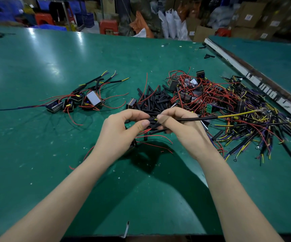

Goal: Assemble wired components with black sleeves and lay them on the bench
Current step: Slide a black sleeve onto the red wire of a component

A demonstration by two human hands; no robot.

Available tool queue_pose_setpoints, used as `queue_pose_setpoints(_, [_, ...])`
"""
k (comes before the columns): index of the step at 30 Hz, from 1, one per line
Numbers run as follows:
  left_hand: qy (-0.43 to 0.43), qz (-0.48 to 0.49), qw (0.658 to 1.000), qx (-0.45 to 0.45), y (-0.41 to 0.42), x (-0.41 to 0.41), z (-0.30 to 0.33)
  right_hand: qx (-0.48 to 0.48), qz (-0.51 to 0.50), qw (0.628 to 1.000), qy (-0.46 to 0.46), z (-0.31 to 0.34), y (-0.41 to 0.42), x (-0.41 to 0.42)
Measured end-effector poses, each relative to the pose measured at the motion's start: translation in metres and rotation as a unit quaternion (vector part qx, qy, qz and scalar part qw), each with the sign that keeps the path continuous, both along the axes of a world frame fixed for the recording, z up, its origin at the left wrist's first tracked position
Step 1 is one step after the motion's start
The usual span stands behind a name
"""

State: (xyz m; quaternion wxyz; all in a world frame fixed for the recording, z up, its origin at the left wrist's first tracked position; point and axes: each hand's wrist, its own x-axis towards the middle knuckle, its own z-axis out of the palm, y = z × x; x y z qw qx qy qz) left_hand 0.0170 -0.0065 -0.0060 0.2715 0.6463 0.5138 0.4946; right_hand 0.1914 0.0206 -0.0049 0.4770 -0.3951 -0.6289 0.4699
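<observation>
I saw a green bench. Finished wired components lay at 10 o'clock, loose black sleeves at 12, red-wired boxes at 1, a yellow-and-black wire tangle at 3. White specks dotted it.

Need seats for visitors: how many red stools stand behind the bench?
3 red stools: one at far left, one near the middle, one at right beside cardboard boxes. More may hide behind the clutter.

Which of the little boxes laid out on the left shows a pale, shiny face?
The tilted box at the right end of the finished group on the bench. Its broad side is light grey, while the neighbouring boxes look dark.
</observation>
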Motion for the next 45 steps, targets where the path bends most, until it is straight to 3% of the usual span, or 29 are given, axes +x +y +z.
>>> queue_pose_setpoints(8, [-0.096, 0.016, 0.994, -0.041, -0.001, 0.006, -0.004, 0.017, -0.001, 1.000, 0.010, 0.000, -0.001, -0.004])
queue_pose_setpoints(18, [0.045, -0.006, 0.998, -0.043, -0.004, 0.002, 0.004, -0.011, 0.002, 0.999, 0.035, -0.001, -0.001, -0.006])
queue_pose_setpoints(27, [0.011, 0.040, 0.999, 0.005, -0.010, 0.009, 0.004, -0.038, 0.003, 0.998, 0.053, -0.002, 0.000, -0.006])
queue_pose_setpoints(31, [0.029, 0.048, 0.998, 0.029, -0.011, 0.009, 0.004, -0.013, 0.005, 1.000, 0.006, -0.001, -0.001, -0.003])
queue_pose_setpoints(40, [0.185, 0.054, 0.981, 0.016, -0.007, 0.007, 0.011, -0.015, 0.017, 1.000, -0.003, 0.002, -0.003, -0.001])
queue_pose_setpoints(45, [0.127, 0.078, 0.988, 0.024, -0.012, 0.011, 0.014, -0.021, -0.001, 1.000, 0.014, 0.004, -0.003, 0.001])
